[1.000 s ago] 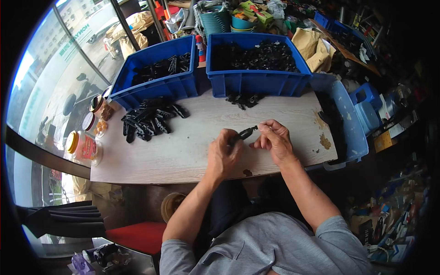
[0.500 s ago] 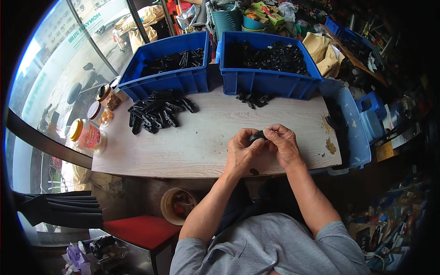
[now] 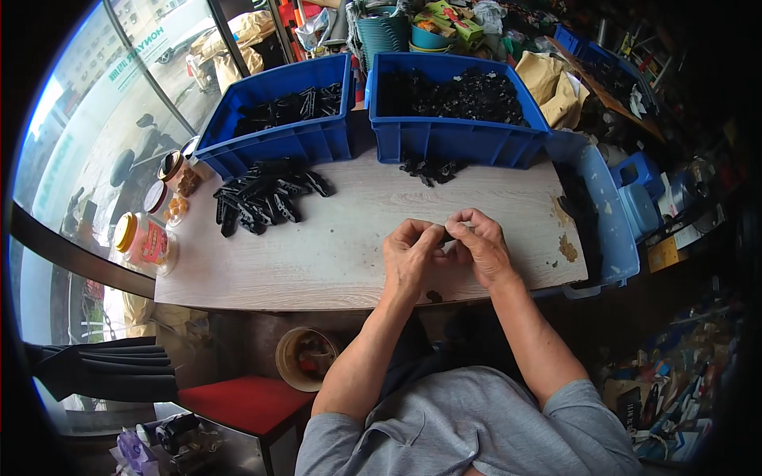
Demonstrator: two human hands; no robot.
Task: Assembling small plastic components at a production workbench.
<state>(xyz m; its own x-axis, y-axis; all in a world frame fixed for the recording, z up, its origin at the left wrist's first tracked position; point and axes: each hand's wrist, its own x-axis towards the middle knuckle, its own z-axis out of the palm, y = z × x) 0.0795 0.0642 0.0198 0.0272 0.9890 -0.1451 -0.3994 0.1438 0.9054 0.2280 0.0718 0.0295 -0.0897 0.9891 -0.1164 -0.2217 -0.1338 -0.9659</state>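
Over the near edge of the table, both hands meet with bent fingers. Between their fingertips is a small black plastic part, almost fully hidden by the fingers. My left hand is closed on it with thumb and fingers. My right hand pinches at its other side. To the left lies a pile of long black plastic clips. A smaller heap of little black parts sits beyond my hands.
Two blue bins stand at the back: the left bin holds long black pieces, the right bin small black parts. Lidded jars line the left edge. A pale blue tub adjoins the table's right side; a bucket stands below.
The black part showed more between my fingers before; now the fingertips cover nearly all of it. Both hands stay together, and the whole view has shifted slightly.
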